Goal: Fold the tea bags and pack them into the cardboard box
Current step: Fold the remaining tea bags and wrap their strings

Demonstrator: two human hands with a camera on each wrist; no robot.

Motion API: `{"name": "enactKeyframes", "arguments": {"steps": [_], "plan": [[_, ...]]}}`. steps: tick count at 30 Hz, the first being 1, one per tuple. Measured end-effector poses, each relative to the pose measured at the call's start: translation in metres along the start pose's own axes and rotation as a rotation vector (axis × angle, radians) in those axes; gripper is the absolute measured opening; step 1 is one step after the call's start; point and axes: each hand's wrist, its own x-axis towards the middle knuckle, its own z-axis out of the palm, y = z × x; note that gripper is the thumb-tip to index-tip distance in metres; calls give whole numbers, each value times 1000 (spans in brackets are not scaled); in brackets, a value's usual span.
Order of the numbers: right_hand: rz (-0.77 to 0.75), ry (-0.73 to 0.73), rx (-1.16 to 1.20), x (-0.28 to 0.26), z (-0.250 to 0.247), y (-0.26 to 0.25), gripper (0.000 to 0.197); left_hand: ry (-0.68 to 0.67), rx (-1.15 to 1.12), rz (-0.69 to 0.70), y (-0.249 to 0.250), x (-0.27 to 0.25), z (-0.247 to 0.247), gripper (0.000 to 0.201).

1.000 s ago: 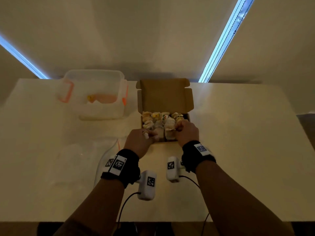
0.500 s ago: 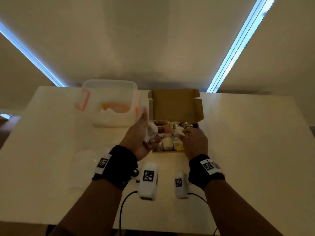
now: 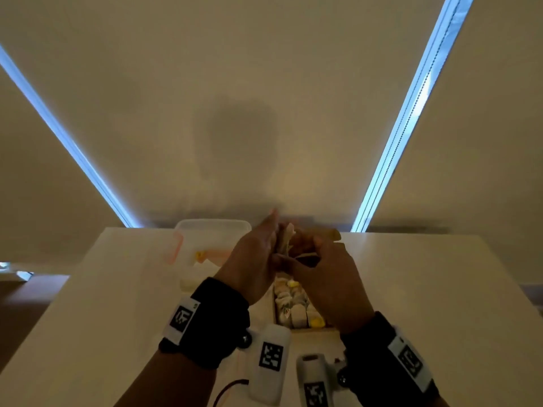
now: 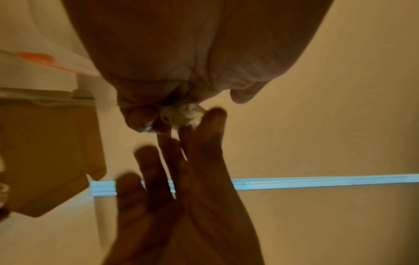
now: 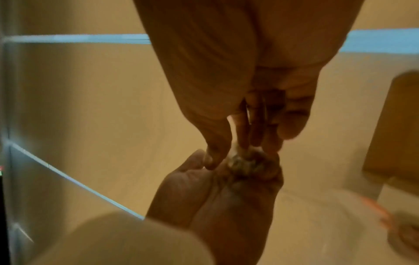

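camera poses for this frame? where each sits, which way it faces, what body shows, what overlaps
Head: on the head, facing forward over the white table; both forearms, left hand, right hand.
Left wrist: looks along the left hand at the right hand's fingers.
Right wrist: looks along the right hand at the left palm.
Shared: the crumpled white tea bag, brown cardboard box.

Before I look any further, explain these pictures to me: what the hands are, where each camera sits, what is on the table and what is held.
No machine here: a person works with two bare hands. One camera sits on the head, looking forward and down; one is strapped to each wrist, looking along the fingers. From the head view, the left hand and right hand meet above the table, working one tea bag between their fingertips. Both wrist views show that same small crumpled bag close up. Below the hands stands the cardboard box, with packed tea bags in it. Behind on the left stands a clear plastic container with orange clips.
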Motion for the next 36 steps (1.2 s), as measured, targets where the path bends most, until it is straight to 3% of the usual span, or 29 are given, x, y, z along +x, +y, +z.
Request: {"name": "enactKeyframes", "arguments": {"steps": [3,6,9,12,15,20,24,28,32,36], "plan": [[14,72,71,8,-6,-16,13,13,194,125,18,-7,8,48],[83,57,286,12,-13,-31,44,10,510,321,37,-19,10,29],[89,-31,435,12,-19,-54,43,47,697,507,52,-29,9,16],[88,-49,505,13,-17,-67,34,123,642,579,64,-37,10,7],[125,-66,689,14,-16,-77,27,149,461,531,76,-44,11,8],[153,-78,912,14,-17,-92,34,169,275,479,97,-46,3,15],[134,-74,921,14,-19,-98,35,172,281,556,105,-44,-7,24],[63,-5,896,17,-27,-101,18,237,266,645,110,-42,-20,26],[-17,68,958,19,-43,-101,15,287,75,614,119,-40,-36,23],[-62,118,952,17,-59,-101,17,373,50,586,122,-38,-53,28]]}}
